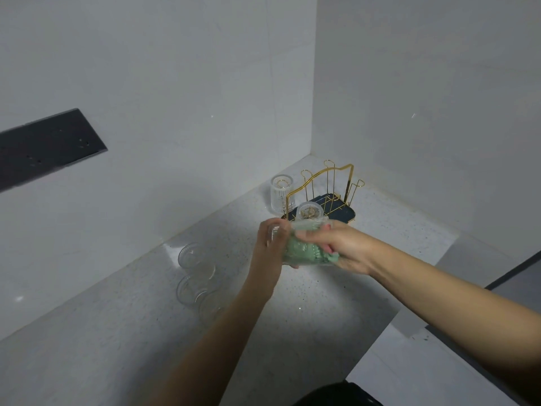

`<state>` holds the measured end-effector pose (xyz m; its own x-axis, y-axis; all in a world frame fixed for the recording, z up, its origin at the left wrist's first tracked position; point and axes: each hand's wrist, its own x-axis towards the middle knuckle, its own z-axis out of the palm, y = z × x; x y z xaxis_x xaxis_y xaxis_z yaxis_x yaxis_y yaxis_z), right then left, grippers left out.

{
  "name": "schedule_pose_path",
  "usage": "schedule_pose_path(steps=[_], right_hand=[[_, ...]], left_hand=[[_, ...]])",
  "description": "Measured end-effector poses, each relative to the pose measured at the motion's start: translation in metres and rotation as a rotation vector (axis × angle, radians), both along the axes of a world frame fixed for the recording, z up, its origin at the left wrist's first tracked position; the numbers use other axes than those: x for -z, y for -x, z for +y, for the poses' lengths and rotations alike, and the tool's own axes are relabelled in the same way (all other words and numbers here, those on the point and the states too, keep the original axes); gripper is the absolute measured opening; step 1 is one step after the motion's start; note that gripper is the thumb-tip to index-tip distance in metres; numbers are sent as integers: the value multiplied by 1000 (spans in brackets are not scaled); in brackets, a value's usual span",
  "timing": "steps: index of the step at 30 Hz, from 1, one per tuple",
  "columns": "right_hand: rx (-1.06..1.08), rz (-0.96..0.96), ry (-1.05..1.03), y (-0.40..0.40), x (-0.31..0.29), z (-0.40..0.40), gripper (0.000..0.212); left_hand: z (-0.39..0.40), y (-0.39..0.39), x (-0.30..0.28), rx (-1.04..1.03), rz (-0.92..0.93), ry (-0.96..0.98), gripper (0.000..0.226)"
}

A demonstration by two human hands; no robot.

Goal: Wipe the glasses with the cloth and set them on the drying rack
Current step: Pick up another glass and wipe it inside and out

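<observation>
My left hand point(270, 247) grips a clear ribbed glass point(304, 232) lying sideways above the counter. My right hand point(336, 247) presses a green cloth point(307, 254) into and around that glass. Behind my hands stands a gold wire drying rack point(336, 183) on a dark blue tray point(345, 212). Two clear glasses sit upside down on its pegs, one at the far left point(281, 193) and one at the front point(309, 211). Three more clear glasses point(196, 257) point(190, 290) point(211, 306) stand on the counter left of my left forearm.
The speckled white counter point(307, 317) runs into a corner of white tiled walls. Its right edge point(409, 306) steps down to a grey floor. A dark panel point(44, 145) is set in the left wall. Something black point(336, 395) shows at the bottom edge.
</observation>
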<state>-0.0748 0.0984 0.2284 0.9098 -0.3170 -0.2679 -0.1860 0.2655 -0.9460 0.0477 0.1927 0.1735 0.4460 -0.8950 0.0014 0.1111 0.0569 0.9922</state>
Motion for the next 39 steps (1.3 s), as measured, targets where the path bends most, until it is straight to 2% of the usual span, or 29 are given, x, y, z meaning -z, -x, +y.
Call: schedule_pose_path(steps=[2, 3, 4, 7, 10, 11, 12, 13, 14, 16, 18, 19, 21, 22, 23, 24, 25, 26, 28, 29, 30, 32, 33, 35, 36, 37, 38, 39], right_hand=[[-141, 76, 512, 2, 0, 8, 12], [-196, 75, 661, 3, 4, 8, 18], [-226, 65, 715, 4, 4, 8, 22], [-101, 60, 586, 2, 8, -3, 29], [44, 5, 85, -1, 13, -13, 63], [52, -15, -2, -2, 14, -14, 61], [33, -7, 15, -2, 11, -10, 51], [-14, 33, 158, -1, 8, -6, 39], [-92, 77, 400, -1, 8, -3, 31], [-223, 106, 748, 4, 12, -1, 25], [-248, 84, 828, 7, 10, -1, 23], [-216, 67, 779, 7, 9, -4, 19], [-72, 17, 502, 8, 6, -10, 13], [10, -14, 279, 7, 3, -12, 26], [64, -25, 87, 5, 4, -16, 51], [69, -23, -15, 5, 10, -19, 68], [69, -18, 4, 4, 13, -18, 69], [27, -8, 126, 5, 9, -10, 55], [-111, 40, 653, 6, 5, 0, 29], [-175, 44, 846, 7, 6, 1, 29], [-227, 63, 950, 9, 7, 0, 31], [-230, 69, 909, 9, 7, -7, 26], [-190, 59, 799, 10, 4, -9, 18], [-21, 15, 421, 10, -1, -12, 12], [51, -22, 136, 9, -5, -12, 19], [75, -53, -64, 9, -5, -12, 25], [71, -73, -138, 10, -4, -11, 24], [27, -56, -42, 10, -4, -8, 19]], left_hand=[[2, -3, -11, 89, 205, -155, 42], [3, -5, -16, 134, 309, -254, 47], [4, -7, -16, 168, 363, -310, 52], [3, -3, -7, 172, 266, -244, 58], [-3, 6, 6, -25, 54, -86, 50], [-4, 7, 6, -65, 10, -57, 49], [-7, 6, 6, -48, 17, -50, 54], [-6, 4, 2, 11, 77, -79, 62], [-6, 0, -1, 80, 162, -141, 67], [-2, -6, -12, 235, 359, -286, 62], [-1, -8, -9, 307, 368, -326, 63], [-1, -5, -7, 303, 329, -307, 65], [-2, 2, -3, 201, 238, -176, 69], [-4, 4, 5, 128, 159, -111, 75], [-6, 5, 8, 58, 60, -66, 78], [-8, 4, 9, 13, -2, -34, 76], [-11, 3, 8, 10, -17, -25, 74], [-12, 1, 6, 42, 22, -31, 75], [-11, -4, -7, 163, 259, -151, 72], [-10, -6, -14, 233, 376, -239, 68], [-10, -8, -14, 283, 444, -300, 65], [-10, -8, -13, 336, 352, -359, 65], [-9, -7, -10, 324, 276, -331, 67], [-10, -2, -2, 240, 227, -173, 77], [-11, 0, 3, 177, 187, -90, 84], [-12, 1, 4, 119, 125, -32, 85], [-13, 2, 2, 89, 86, 5, 79], [-13, 1, -1, 99, 75, 9, 68]])
